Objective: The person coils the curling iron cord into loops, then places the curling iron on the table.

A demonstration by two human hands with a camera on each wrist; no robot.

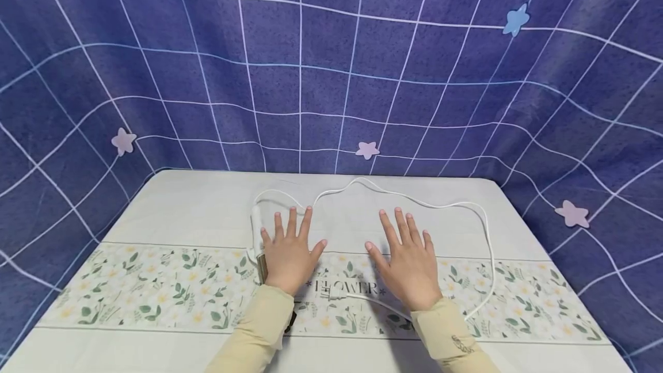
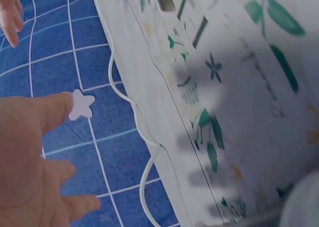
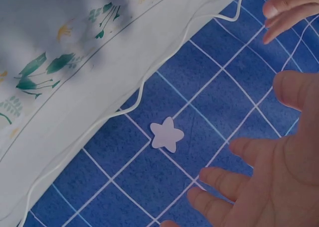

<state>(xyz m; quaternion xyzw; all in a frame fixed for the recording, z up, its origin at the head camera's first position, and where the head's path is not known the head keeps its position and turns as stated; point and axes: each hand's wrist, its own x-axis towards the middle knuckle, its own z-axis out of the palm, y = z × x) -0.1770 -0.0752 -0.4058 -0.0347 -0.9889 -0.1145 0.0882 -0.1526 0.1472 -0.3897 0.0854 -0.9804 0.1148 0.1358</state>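
Note:
My left hand [image 1: 289, 255] is held over the table with its fingers spread and straight, holding nothing. Partly hidden beneath it lies a corded appliance with a slim white handle [image 1: 256, 228] and a brownish section [image 1: 262, 268]. My right hand [image 1: 411, 266] also hovers palm down with fingers spread, to the right of the printed word FLOWER. Between the two wrists lies a white plug [image 1: 338, 292] with its prongs pointing left. The white cord [image 1: 487, 229] loops behind both hands and round the right one. Each wrist view shows bare fingers, the left hand [image 2: 35, 157] and right hand [image 3: 271, 179].
The white table [image 1: 171, 206] carries a floral printed band [image 1: 155, 286] across its middle. A blue curtain [image 1: 321, 96] with a grid of lines and stars hangs behind the table and at both sides. The cord runs close to the table's back edge.

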